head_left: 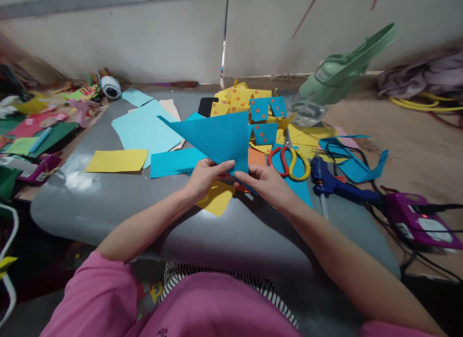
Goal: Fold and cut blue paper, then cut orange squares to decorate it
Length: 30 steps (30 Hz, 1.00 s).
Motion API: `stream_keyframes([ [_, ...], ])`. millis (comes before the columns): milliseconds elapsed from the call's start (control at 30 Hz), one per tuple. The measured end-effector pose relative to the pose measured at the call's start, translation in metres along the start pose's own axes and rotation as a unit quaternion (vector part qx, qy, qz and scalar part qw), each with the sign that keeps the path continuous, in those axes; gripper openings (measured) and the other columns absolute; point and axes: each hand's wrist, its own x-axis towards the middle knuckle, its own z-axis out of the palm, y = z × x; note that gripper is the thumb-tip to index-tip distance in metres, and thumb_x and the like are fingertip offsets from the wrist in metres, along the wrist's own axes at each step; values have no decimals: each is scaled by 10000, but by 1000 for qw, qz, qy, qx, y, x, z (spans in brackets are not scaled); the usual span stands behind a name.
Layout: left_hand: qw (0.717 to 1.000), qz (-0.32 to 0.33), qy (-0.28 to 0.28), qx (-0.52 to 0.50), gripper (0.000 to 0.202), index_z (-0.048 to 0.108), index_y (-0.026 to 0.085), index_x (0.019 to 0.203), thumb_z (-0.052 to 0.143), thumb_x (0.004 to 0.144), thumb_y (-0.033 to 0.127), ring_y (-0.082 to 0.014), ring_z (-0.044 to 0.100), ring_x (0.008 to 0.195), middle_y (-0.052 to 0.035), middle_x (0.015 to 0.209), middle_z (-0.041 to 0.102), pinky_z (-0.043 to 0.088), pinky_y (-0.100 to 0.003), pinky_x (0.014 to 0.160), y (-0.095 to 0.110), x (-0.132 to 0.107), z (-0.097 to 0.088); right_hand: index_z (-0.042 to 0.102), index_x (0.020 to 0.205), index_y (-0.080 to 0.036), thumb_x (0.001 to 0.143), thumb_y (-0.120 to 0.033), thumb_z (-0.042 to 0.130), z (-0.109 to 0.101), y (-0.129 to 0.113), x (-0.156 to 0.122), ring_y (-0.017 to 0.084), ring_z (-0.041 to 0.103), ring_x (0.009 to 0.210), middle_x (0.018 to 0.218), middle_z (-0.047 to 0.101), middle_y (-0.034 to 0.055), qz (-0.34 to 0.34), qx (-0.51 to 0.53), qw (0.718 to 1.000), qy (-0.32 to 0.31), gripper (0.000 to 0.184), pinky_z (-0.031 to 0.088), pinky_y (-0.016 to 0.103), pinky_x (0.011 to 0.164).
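1. Sheet of bright blue paper, roughly triangular in outline (pixel 222 134): held up over the grey, round-cornered table (pixel 119 214), near the middle of my head view. I log its long axis as running left to right; the sharp tip points left, the broad end stands at right with a near-vertical edge. Its lower left edge slopes down toward the fingers.
2. Left hand, bare (pixel 206 177): narrow pinch on the sheet's lower part, thumb laid on the near face.
3. Right hand, bare (pixel 269 182): narrow pinch at the sheet's lower right corner, thumb tip just beside the left thumb.
4. Scissors with one red and one yellow handle (pixel 292 157): right of the sheet, blades pointing away from the wearer.
5. Dark blue plastic glue gun (pixel 338 185): right of the scissors.
6. Yellow paper rectangle (pixel 116 161): at left, long axis left to right.
7. Orange-spotted blue paper piece (pixel 259 110): behind the sheet.
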Motion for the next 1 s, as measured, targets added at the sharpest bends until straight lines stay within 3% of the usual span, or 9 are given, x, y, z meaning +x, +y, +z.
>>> stream_keyframes([
  [100, 999, -33, 8, 9, 457, 673, 135, 642, 899, 586, 529, -105, 633, 557, -29, 618, 696, 544, -242, 637, 4, 1, -1, 719, 729, -207, 788, -621, 722, 1, 0, -2, 172, 625, 640, 732, 732, 61, -40, -68, 997, 18, 418, 449, 290, 557],
  [233, 999, -49, 18, 5, 551, 692, 128, 695, 844, 604, 650, -134, 670, 596, -70, 686, 736, 563, -249, 628, 12, 4, -3, 698, 709, -204, 786, -650, 703, -1, -4, -3, 134, 548, 539, 704, 716, 55, -43, -87, 995, 7, 452, 392, 275, 490],
  [367, 1000, -18, 25, 9, 546, 663, 143, 731, 797, 673, 670, -166, 706, 661, -77, 723, 750, 575, -263, 659, 23, 11, -12, 694, 715, -193, 731, -672, 741, -5, -9, -4, 133, 553, 535, 658, 691, 43, -12, -49, 998, -28, 482, 416, 273, 487],
  [500, 997, 17, 73, 22, 493, 635, 172, 759, 729, 770, 655, -157, 713, 708, -41, 712, 736, 574, -275, 743, 38, 18, -26, 698, 702, -189, 678, -679, 779, -9, -13, -3, 124, 542, 527, 640, 672, 29, 12, -39, 998, -39, 497, 423, 268, 486],
  [733, 989, 56, 135, 8, 498, 561, 180, 655, 699, 812, 633, -105, 635, 603, 5, 610, 639, 551, -255, 721, 54, 32, -46, 722, 708, -199, 628, -689, 802, -11, -19, -4, 125, 535, 524, 657, 695, 30, 33, -62, 997, -35, 502, 419, 274, 498],
  [833, 984, 79, 159, 3, 493, 612, 172, 679, 683, 829, 636, -92, 579, 544, 28, 539, 568, 535, -244, 684, 60, 38, -59, 713, 666, -204, 631, -703, 792, -13, -23, -6, 137, 548, 536, 621, 679, 31, 35, -82, 995, -45, 506, 432, 286, 528],
  [900, 981, 94, 172, 9, 512, 684, 158, 774, 642, 847, 663, -103, 609, 597, -6, 615, 638, 531, -238, 691, 66, 41, -70, 715, 644, -203, 615, -705, 800, -15, -26, -7, 137, 554, 564, 641, 689, 38, 29, -96, 994, -53, 510, 427, 281, 548],
  [1000, 969, 115, 218, -17, 526, 705, 149, 873, 563, 905, 655, -137, 692, 825, -82, 898, 748, 534, -225, 744, 74, 43, -87, 721, 639, -207, 599, -693, 818, -17, -27, -5, 140, 561, 599, 675, 709, 43, 18, -97, 993, -63, 498, 429, 279, 577],
])
